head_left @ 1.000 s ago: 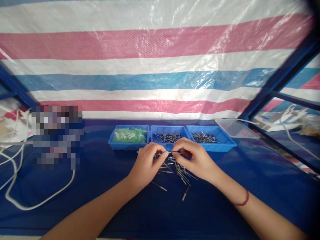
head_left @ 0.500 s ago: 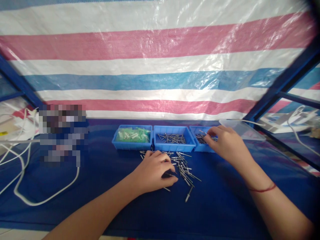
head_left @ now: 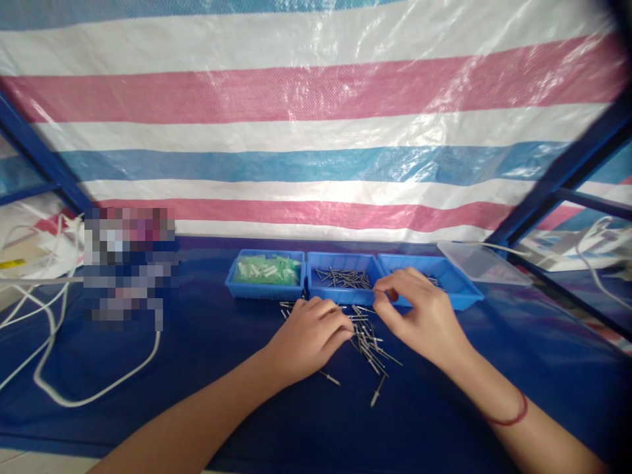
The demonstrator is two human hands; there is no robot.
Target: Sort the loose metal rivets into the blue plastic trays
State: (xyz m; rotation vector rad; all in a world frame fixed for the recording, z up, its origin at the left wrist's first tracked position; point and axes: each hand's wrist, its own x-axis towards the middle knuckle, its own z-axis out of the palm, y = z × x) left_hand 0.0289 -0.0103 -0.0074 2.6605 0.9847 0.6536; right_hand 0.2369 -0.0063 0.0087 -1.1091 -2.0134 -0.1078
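In the head view, we saw loose rivets (head_left: 368,345) on the table (head_left: 429,421), many slanting leftward away from us, right by our left hand (head_left: 311,339), fingertips bunched, any hold untellable, and farther from our right hand (head_left: 419,316), thumb and forefinger parted.

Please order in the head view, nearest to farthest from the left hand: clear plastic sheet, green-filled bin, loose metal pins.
1. Loose metal pins: right at the left hand.
2. Green-filled bin: beyond it, leftward.
3. Clear plastic sheet: far right, back.
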